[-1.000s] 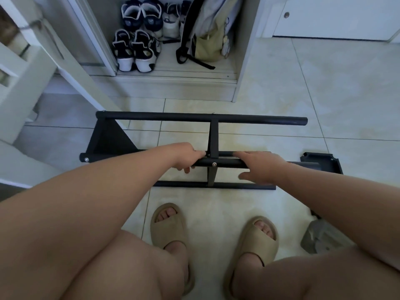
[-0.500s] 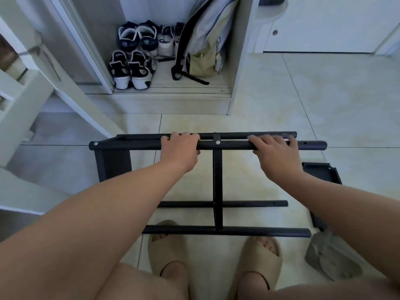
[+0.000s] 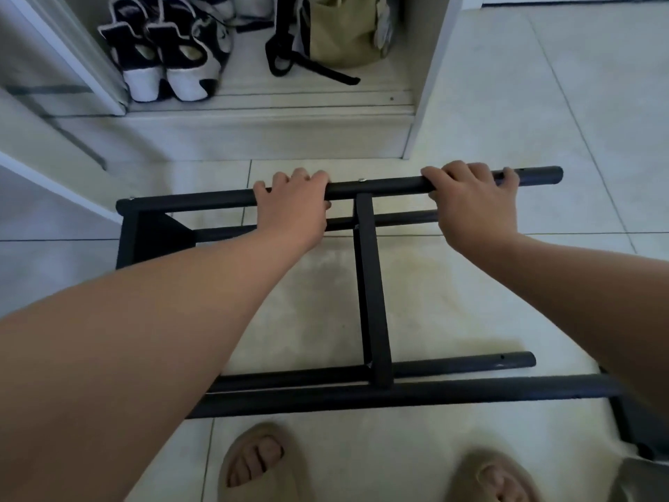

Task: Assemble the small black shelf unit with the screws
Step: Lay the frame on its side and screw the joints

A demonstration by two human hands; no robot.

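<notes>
The black shelf frame (image 3: 373,295) of round metal tubes stands on the tiled floor in front of me, its far top bar running left to right. My left hand (image 3: 293,208) grips that bar left of the flat centre strut. My right hand (image 3: 470,201) grips the same bar nearer its open right end. A solid black side panel (image 3: 155,237) closes the frame's left end. A small screw head (image 3: 361,180) shows on the top bar above the strut. The right tube ends carry empty holes.
A white cabinet base (image 3: 253,132) with dark-and-white shoes (image 3: 170,56) and a khaki bag (image 3: 340,34) stands just beyond the frame. My feet in beige slides (image 3: 260,465) are below it. A loose black part (image 3: 637,429) lies at the lower right.
Both hands turned the frame over from lying low to standing up, shifting from the near bar to the far top bar. The frame now stands closer to me.
</notes>
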